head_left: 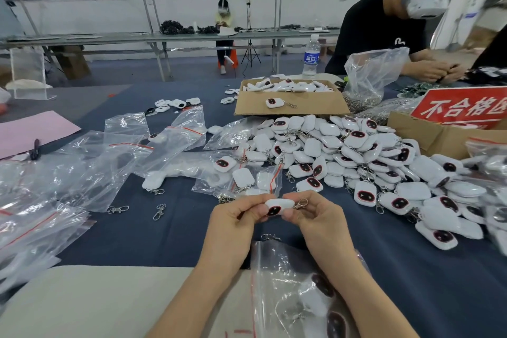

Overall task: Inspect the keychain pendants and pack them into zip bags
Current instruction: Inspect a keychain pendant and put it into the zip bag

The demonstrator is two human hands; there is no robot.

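Both hands hold one white keychain pendant (277, 206) with a dark red-rimmed face above the blue table cloth. My left hand (238, 214) pinches its left end. My right hand (315, 214) pinches its right end, where a metal clasp (301, 203) sticks out. A big heap of the same pendants (370, 167) lies to the right. A zip bag (299, 291) holding several pendants lies under my right forearm. More clear zip bags (90, 162), some with pendants inside, cover the left of the table.
A cardboard box (290, 103) of pendants stands behind the heap, a second box with a red sign (463, 110) at the right. Loose clasps (159, 211) lie on the cloth. A water bottle (311, 56) stands behind. A person in black sits at the far right; pink sheet (33, 132) at left.
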